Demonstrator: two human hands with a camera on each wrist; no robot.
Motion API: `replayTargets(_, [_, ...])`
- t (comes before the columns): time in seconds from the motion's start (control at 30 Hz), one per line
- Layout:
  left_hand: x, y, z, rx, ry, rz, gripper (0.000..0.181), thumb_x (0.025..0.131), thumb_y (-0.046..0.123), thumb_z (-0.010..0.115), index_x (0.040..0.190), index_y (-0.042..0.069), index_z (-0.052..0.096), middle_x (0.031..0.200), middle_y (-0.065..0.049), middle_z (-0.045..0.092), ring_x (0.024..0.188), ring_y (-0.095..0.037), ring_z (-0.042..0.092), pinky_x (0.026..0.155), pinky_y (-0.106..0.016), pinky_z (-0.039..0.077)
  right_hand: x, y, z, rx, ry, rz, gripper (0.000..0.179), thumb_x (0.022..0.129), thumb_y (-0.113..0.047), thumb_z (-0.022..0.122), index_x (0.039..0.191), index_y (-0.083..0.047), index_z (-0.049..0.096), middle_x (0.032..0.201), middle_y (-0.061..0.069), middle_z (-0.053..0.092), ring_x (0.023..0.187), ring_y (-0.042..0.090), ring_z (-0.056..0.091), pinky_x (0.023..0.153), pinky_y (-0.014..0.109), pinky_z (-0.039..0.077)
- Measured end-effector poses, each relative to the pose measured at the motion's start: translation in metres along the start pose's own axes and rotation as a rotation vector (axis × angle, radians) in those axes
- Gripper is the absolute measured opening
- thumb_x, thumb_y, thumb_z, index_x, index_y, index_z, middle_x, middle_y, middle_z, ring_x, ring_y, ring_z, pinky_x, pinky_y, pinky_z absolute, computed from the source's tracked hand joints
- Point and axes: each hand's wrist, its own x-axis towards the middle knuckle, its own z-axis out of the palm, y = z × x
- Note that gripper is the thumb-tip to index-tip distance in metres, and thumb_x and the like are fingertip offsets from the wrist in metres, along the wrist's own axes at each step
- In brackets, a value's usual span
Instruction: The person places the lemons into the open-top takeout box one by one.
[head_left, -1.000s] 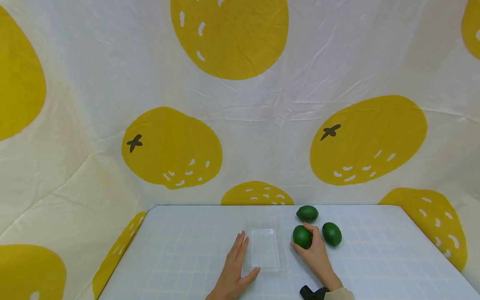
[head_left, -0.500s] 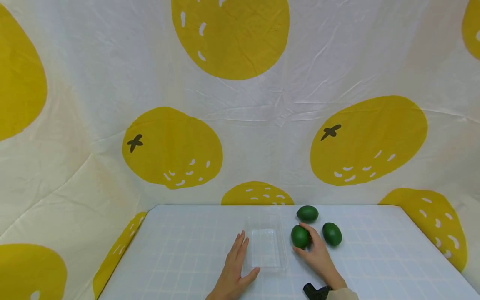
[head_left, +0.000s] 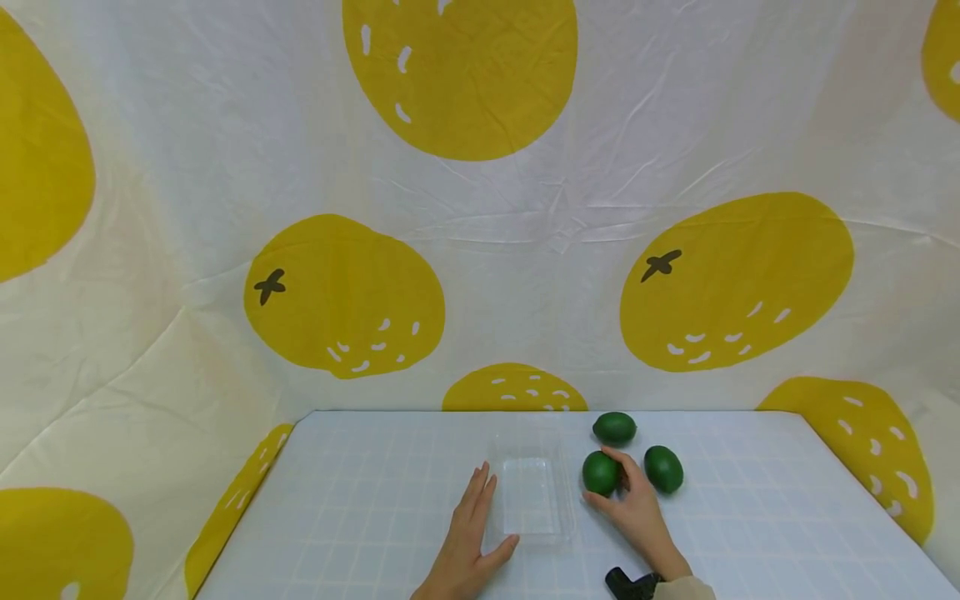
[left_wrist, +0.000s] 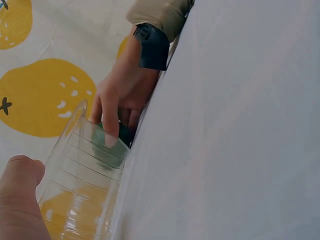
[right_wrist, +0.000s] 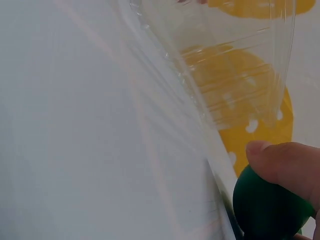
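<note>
A clear plastic container (head_left: 531,500) stands on the table in front of me. My left hand (head_left: 467,537) lies along its left side with the fingers straight and the thumb near its front corner. To the right of the container, my right hand (head_left: 636,512) grips a dark green lime (head_left: 600,472) between thumb and fingers. The right wrist view has the thumb (right_wrist: 287,165) over that lime, low above the tabletop. Through the container's wall (left_wrist: 82,165), the left wrist view shows the same lime. Two more limes lie nearby, a far lime (head_left: 614,428) and a right-hand lime (head_left: 663,468).
The table (head_left: 375,508) has a pale checked cover. Behind and beside it hangs a white cloth (head_left: 525,292) printed with large yellow fruits. A black device (head_left: 628,585) sits at my right wrist.
Over the first half second, my right hand shifted the lime slightly left toward the container. Since then it has hardly moved. My left hand and the container have stayed in place.
</note>
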Motion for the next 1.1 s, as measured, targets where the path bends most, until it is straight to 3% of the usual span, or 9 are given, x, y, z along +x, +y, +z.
replayTargets(0.2, [0.0, 0.0, -0.002, -0.027, -0.008, 0.0, 0.083, 0.092, 0.042, 0.067, 0.157, 0.01, 0.026, 0.164, -0.009, 0.019, 0.148, -0.032, 0.022, 0.106, -0.058, 0.036, 0.005, -0.007, 0.001, 0.036, 0.044, 0.029, 0.077, 0.072, -0.027, 0.09, 0.138, -0.012, 0.052, 0.134, 0.013, 0.057, 0.111, 0.026, 0.058, 0.091, 0.043, 0.051])
replayTargets(0.33, [0.0, 0.0, -0.002, -0.027, -0.005, 0.0, 0.082, 0.093, 0.044, 0.066, 0.156, 0.008, 0.028, 0.164, -0.009, 0.02, 0.148, -0.032, 0.023, 0.106, -0.057, 0.036, 0.008, -0.019, -0.001, 0.067, 0.065, 0.044, 0.077, 0.072, -0.026, 0.091, 0.136, -0.01, 0.051, 0.129, 0.013, 0.058, 0.109, 0.024, 0.057, 0.088, 0.038, 0.052])
replayTargets(0.63, [0.0, 0.0, 0.0, -0.031, 0.003, 0.004, 0.081, 0.093, 0.048, 0.064, 0.154, 0.004, 0.032, 0.164, -0.01, 0.021, 0.148, -0.032, 0.023, 0.106, -0.058, 0.037, 0.014, -0.057, 0.0, 0.088, 0.051, 0.062, 0.079, 0.071, -0.027, 0.091, 0.137, -0.009, 0.05, 0.13, 0.015, 0.057, 0.112, 0.028, 0.056, 0.093, 0.044, 0.051])
replayTargets(0.87, [0.0, 0.001, -0.001, -0.033, -0.039, -0.041, 0.081, 0.093, 0.046, 0.065, 0.155, 0.006, 0.031, 0.164, -0.007, 0.018, 0.148, -0.031, 0.022, 0.105, -0.06, 0.037, 0.017, -0.085, 0.018, 0.149, 0.065, 0.032, 0.076, 0.071, -0.02, 0.091, 0.134, -0.007, 0.052, 0.127, 0.015, 0.059, 0.11, 0.03, 0.057, 0.094, 0.048, 0.05])
replayTargets(1.1, [0.002, 0.002, -0.002, -0.029, -0.079, -0.076, 0.081, 0.093, 0.045, 0.065, 0.156, 0.009, 0.028, 0.164, -0.009, 0.018, 0.148, -0.029, 0.021, 0.104, -0.062, 0.038, 0.018, -0.105, 0.049, 0.169, -0.007, 0.039, 0.072, 0.072, -0.015, 0.09, 0.132, -0.004, 0.053, 0.126, 0.015, 0.059, 0.108, 0.031, 0.058, 0.091, 0.048, 0.053])
